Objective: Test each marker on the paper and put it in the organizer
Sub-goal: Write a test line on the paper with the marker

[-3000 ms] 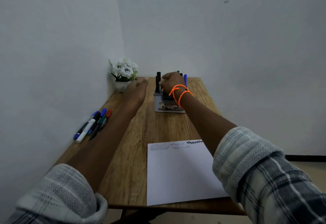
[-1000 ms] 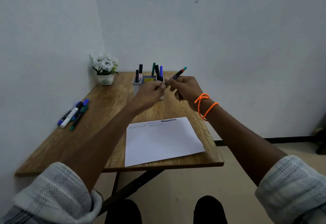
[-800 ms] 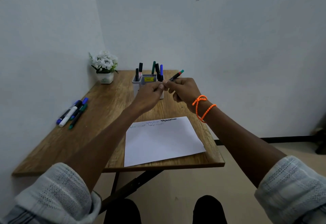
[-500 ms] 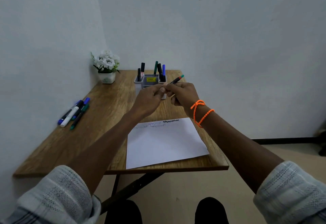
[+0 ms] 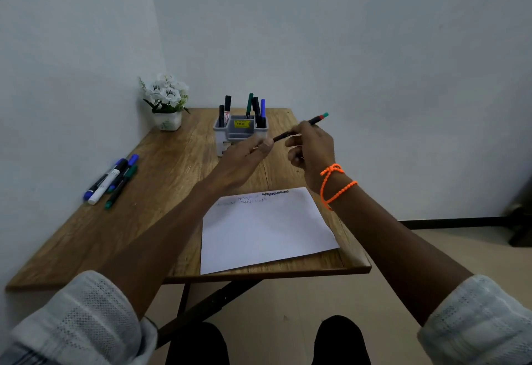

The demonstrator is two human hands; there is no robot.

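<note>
Above the desk's far half, right hand [image 5: 312, 149] grips thin black marker [image 5: 299, 127], green end up-right | left hand [image 5: 244, 157] fingertips pinch something at its lower tip | paper [image 5: 267, 232] below | grey organizer [image 5: 240, 131] behind, markers upright | four loose markers [image 5: 110, 180] left.

The room is a bit dim, with soft, even light and a cool blue-grey look. Shadows are faint. The white paper [image 5: 267, 229] is the brightest spot, with no glare. The wide lens bends the walls and table [image 5: 161, 180] edges. Sleeves in the bottom corners look stretched and slightly blurry.
</note>
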